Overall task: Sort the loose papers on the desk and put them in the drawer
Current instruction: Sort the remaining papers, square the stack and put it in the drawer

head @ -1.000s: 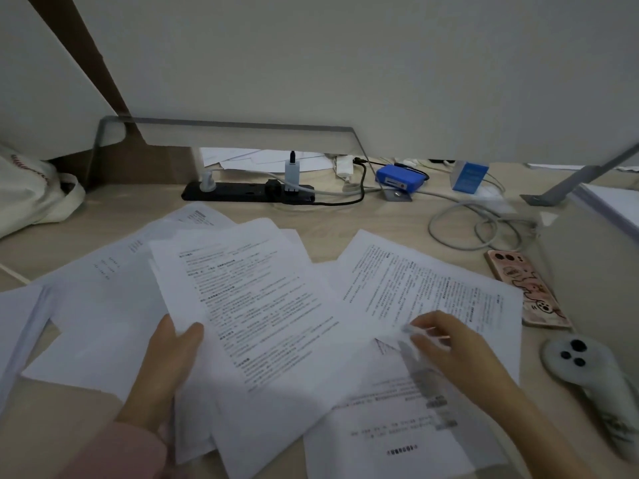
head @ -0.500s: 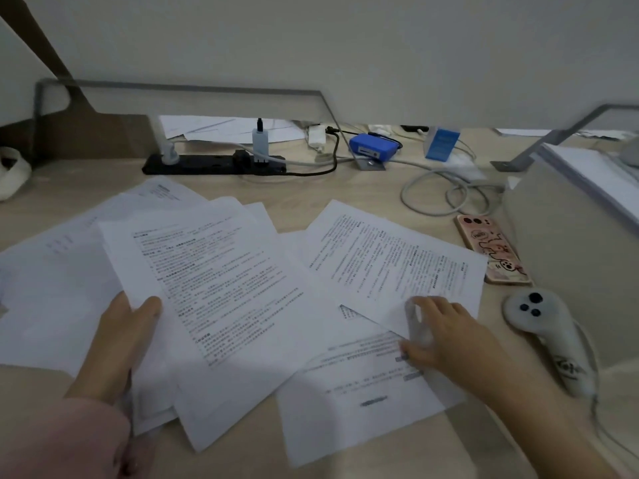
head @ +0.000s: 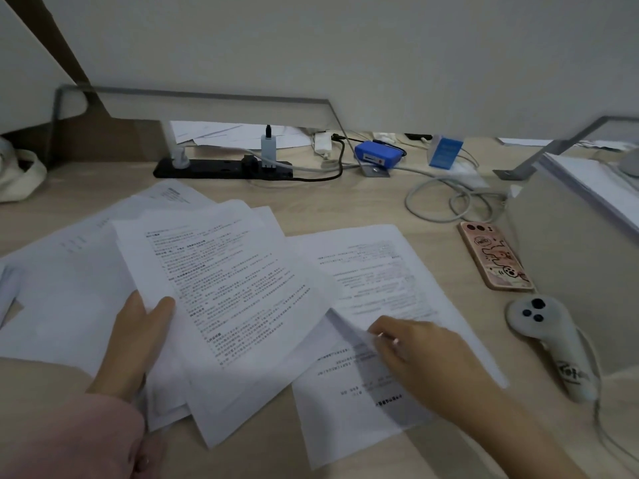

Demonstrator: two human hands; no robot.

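Note:
Several loose printed sheets lie spread over the wooden desk. My left hand grips the left edge of a small stack of sheets, thumb on top, lifted a little off the desk. My right hand pinches the lifted corner of a printed sheet lying to the right. Under it an upside-down printed sheet lies near the front edge. More sheets lie flat on the left. No drawer is in view.
A phone in a pink case and a white controller lie at the right. A black power strip, a blue box and coiled cables sit at the back. A bag is at far left.
My right hand has gone from pressing on the right sheet to pinching and lifting its near corner. My left hand keeps its hold on the stack. The camera view shifted.

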